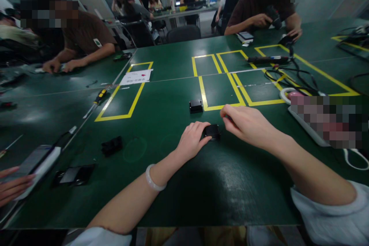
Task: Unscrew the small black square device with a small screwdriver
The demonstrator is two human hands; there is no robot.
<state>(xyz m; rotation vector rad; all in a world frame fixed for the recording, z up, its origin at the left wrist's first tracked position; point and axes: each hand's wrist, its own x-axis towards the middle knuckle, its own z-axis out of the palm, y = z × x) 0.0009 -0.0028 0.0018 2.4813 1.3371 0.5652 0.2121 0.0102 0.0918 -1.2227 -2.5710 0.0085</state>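
Note:
My left hand [192, 138], with a pale bangle at its wrist, grips a small black rectangular part [212, 131] between thumb and fingers on the green table [178, 184]. Just right of it, my right hand [245, 123] hovers with its fingers curled and pinched together; whether anything is between the fingertips is hidden. A similar black part [196, 106] sits a little farther off, beside a yellow tape corner. To the left lie another black piece [112, 145] and a flat black item with a shiny grey patch [73, 175].
A yellow-black screwdriver [98, 102] and a paper label [136, 77] are at left. Yellow tape [131, 111] outlines boxes on the table. Black cables [300, 75] and a blurred-out device [311, 127] are at right. Another person's hand [14, 186] touches a phone-like device [37, 165]. Co-workers sit opposite.

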